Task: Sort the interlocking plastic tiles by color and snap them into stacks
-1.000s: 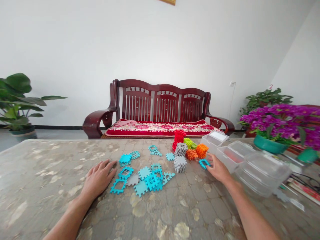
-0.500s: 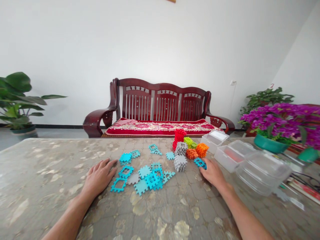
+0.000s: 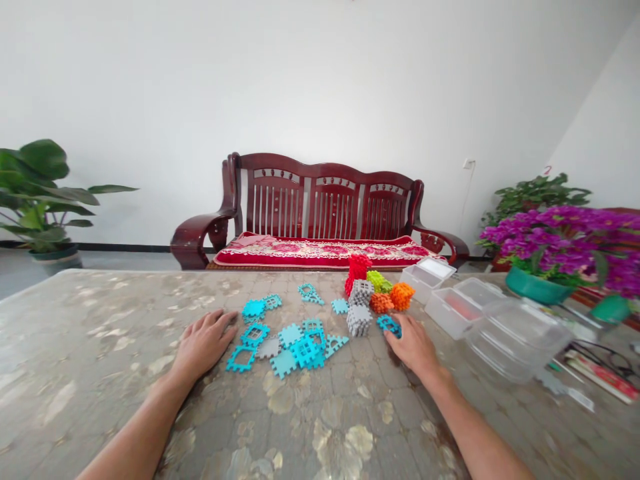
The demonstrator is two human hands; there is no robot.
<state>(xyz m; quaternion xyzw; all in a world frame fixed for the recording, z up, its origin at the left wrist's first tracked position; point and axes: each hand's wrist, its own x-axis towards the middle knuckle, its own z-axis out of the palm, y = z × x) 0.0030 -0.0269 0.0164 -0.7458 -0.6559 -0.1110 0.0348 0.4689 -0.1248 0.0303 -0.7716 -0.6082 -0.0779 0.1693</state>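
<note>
My left hand [image 3: 204, 343] lies flat and open on the table [image 3: 320, 407], just left of a scatter of teal and grey interlocking tiles [image 3: 295, 347]. My right hand [image 3: 413, 343] rests on the table with its fingers closed on a teal window tile [image 3: 389, 325], which sticks out from the fingertips. Beside that tile stand grey tile cubes [image 3: 359, 308]. Behind them are a red stack [image 3: 357, 270], a green cluster [image 3: 379, 281] and orange clusters [image 3: 393, 299].
Several clear plastic boxes [image 3: 480, 313] sit at the right of the table, with purple flowers in a green pot [image 3: 560, 253] behind them. A dark wooden bench [image 3: 320, 213] stands past the far edge. A leafy plant [image 3: 40, 200] is at the left.
My right hand has picked up the teal window tile near the boxes and slid it left towards the grey cubes. The left hand has stayed put.
</note>
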